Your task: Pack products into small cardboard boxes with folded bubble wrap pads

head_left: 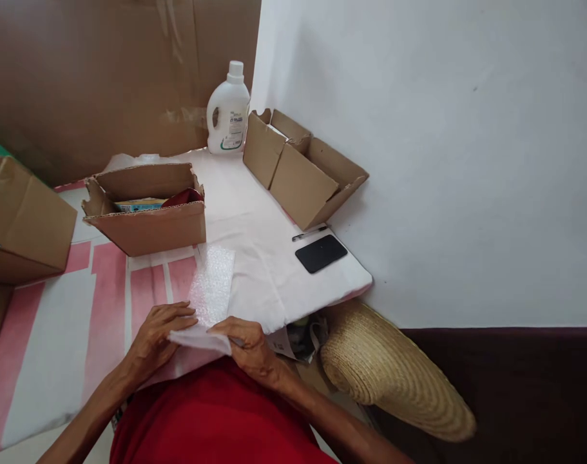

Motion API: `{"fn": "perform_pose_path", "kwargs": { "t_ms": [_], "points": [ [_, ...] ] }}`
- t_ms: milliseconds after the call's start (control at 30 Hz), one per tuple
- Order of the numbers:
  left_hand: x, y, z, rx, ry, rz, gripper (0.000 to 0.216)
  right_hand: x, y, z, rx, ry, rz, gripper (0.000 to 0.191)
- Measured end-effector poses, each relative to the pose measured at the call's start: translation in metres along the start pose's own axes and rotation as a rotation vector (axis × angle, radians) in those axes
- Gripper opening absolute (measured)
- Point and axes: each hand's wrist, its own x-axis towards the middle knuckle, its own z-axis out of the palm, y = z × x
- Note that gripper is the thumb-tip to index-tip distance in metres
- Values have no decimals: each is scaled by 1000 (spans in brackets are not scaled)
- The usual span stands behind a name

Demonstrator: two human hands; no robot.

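Half the left box [25, 222] was cut off by the frame. Our bubble wrap sheet [212, 289] lay near the front edge of the table [56, 335], long axis pointing away from us. Our left hand [158, 338] and right hand [249, 348] pinched its folded, partly hidden near end.

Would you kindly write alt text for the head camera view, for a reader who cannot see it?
The person's left hand and right hand grip the near end of a bubble wrap sheet on a pink-and-white cloth. Behind it stands an open cardboard box; farther right are a white bottle, a black phone and a straw hat.
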Motion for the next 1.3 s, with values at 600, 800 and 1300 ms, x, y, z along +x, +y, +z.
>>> {"fn": "perform_pose_path", "kwargs": {
  "t_ms": [600, 800, 1300],
  "points": [
    [52, 10, 27, -262, 62, -581, 38, 85, 24, -33, -292, 253, 434, 46],
    [59, 13, 32, -194, 102, -649, 41, 91, 31, -31, -451, 282, 501, 39],
    [37, 24, 47, 430, 27, 185, 43, 86, 13, -29, -917, 229, 322, 18]
  ]
}}
